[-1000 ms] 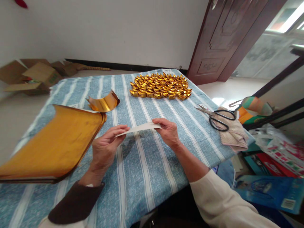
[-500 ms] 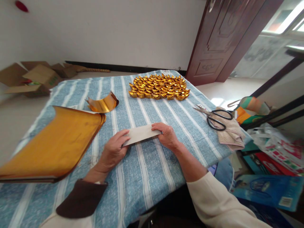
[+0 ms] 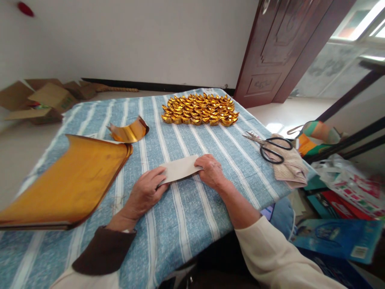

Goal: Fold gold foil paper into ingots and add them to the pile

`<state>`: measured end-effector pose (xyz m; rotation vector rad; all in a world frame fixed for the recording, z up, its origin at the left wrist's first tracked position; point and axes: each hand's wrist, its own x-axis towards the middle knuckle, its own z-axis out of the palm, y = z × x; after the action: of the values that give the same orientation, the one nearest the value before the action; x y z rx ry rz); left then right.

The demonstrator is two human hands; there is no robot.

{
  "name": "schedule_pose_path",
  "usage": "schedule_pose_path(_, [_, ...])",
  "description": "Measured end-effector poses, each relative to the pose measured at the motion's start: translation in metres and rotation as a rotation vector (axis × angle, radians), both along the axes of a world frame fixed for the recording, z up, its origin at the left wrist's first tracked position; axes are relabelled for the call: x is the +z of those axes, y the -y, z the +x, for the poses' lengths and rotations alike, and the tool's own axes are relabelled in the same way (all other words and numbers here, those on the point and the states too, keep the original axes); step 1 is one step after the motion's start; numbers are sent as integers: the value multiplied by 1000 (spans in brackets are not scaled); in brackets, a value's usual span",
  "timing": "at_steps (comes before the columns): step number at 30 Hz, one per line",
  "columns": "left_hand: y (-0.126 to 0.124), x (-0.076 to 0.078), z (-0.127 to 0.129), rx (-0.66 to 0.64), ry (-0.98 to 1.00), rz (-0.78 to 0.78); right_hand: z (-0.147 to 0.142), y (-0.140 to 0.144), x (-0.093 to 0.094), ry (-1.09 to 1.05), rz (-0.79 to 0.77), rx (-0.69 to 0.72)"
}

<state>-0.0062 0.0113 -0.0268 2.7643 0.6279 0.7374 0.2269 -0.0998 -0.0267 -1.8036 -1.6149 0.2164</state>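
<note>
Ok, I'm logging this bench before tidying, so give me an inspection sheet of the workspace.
Surface: table under a blue striped cloth.
Job's things: pale folded paper strip lying flat on the cloth; stack of gold foil sheets at left; curled gold sheet; rows of folded gold ingots at the far edge.
Clutter: black scissors on a folded cloth.
Hands: left hand and right hand each press one end of the strip.
Cables: nothing seen.
Surroundings: cardboard boxes on the floor, dark wooden door, packages at right.
</note>
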Motion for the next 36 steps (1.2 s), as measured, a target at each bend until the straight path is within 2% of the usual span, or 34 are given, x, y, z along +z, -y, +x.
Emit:
schedule_pose_path(10, [3,5,3,72,52,-135,0,-1,1,23,0,-22])
schedule_pose_path(19, [4,1,3,33,24,-64,-1,2,3,1,22,-51])
schedule_pose_path(22, [4,-1,3,36,10,-6,-7,12,9,-7,56,-81])
schedule_pose_path(24, [3,-3,3,19,4,39,-15,29,17,-20,132,-100])
schedule_pose_path(26, [2,-5,3,-4,-3,85,-27,57,28,-72,363,-84])
schedule_pose_path(28, [1,-6,3,-17,-5,122,-40,93,38,-130,501,37])
schedule_pose_path(30, [-1,-7,3,-25,-3,137,-51,133,39,-163,482,181])
schedule_pose_path(32, [-2,-7,3,-25,-3,141,-54,173,28,-168,380,216])
schedule_pose_path(33, [-3,-8,3,-21,-7,142,-52,192,16,-177,300,168])
schedule_pose_path(36, [-6,-9,3,-21,-27,151,-29,244,-35,-188,102,-122])
